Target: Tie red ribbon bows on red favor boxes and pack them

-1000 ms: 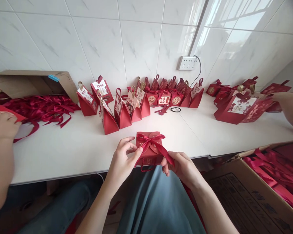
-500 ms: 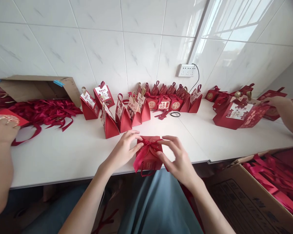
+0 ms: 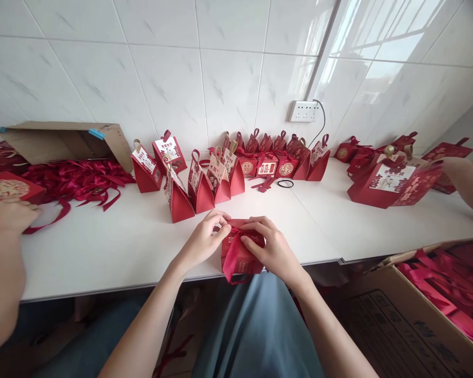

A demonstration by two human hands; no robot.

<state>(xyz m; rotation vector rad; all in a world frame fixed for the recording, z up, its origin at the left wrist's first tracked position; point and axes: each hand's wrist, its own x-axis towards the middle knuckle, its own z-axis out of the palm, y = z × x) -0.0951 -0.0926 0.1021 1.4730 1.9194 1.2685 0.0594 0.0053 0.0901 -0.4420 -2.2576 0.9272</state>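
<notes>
A small red gift box stands at the table's front edge, right before my lap. A dark red ribbon is tied at its top, with one tail hanging down the front. My left hand pinches the ribbon at the knot's left side, thumb against forefinger. From the right, my right hand closes on the ribbon at the knot, its thumb low and its fingers bent over the top. The fingers partly hide the knot and loops.
Triangular red gift boxes stand beyond my hands, with square ones by the wall. A black ring lies near. Ribbons spill from a cardboard box at left. Another carton sits low right. Co-workers' hands flank me.
My right hand has moved left and closed in on the knot; its fingers were spread wider before. The left co-worker's hand has slid down off the face of a red box.
</notes>
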